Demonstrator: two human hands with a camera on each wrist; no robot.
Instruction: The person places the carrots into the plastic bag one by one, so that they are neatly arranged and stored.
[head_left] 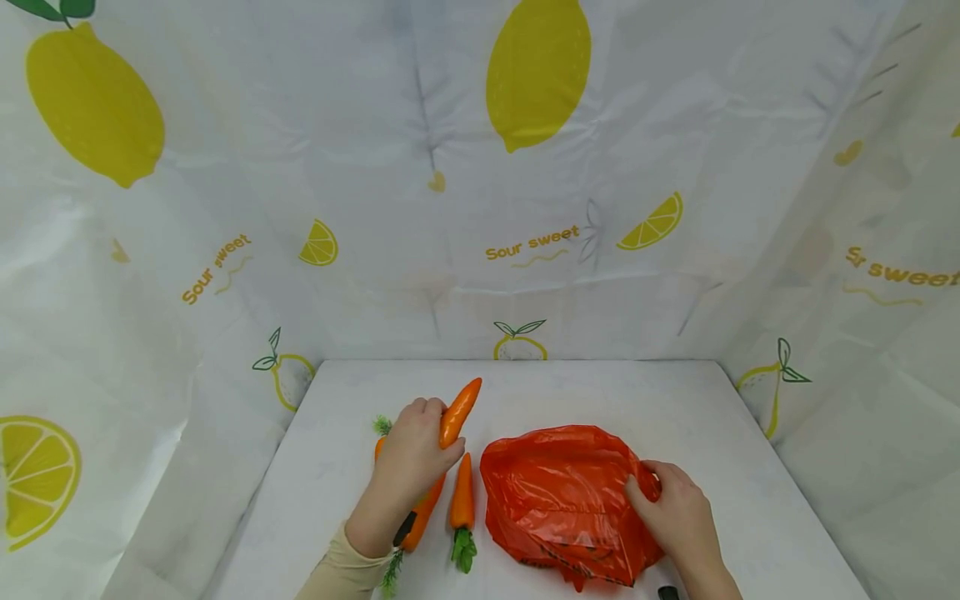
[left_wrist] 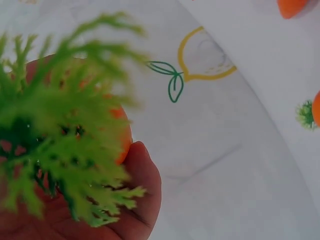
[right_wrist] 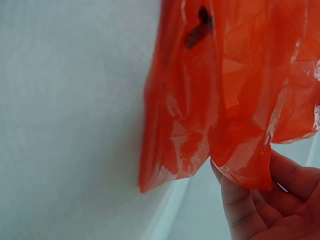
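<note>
In the head view my left hand [head_left: 412, 454] grips an orange carrot [head_left: 461, 412], its tip pointing up and to the right. Feathery green leaves [left_wrist: 75, 135] of that carrot fill much of the left wrist view and cover part of the hand. My right hand [head_left: 678, 512] pinches the right rim of a red plastic bag [head_left: 558, 492], whose mouth is spread wide. From the right wrist view, thumb and fingers hold a fold of the bag's edge [right_wrist: 245, 165]. Whether anything lies inside the bag, I cannot tell.
Another carrot [head_left: 462, 500] with leafy green top lies between the left hand and the bag. More carrots [head_left: 426, 515] lie partly hidden under the left forearm. A small black object [head_left: 667, 592] shows at the bottom edge. Lemon-printed sheeting [head_left: 405, 275] surrounds the white table [head_left: 360, 383].
</note>
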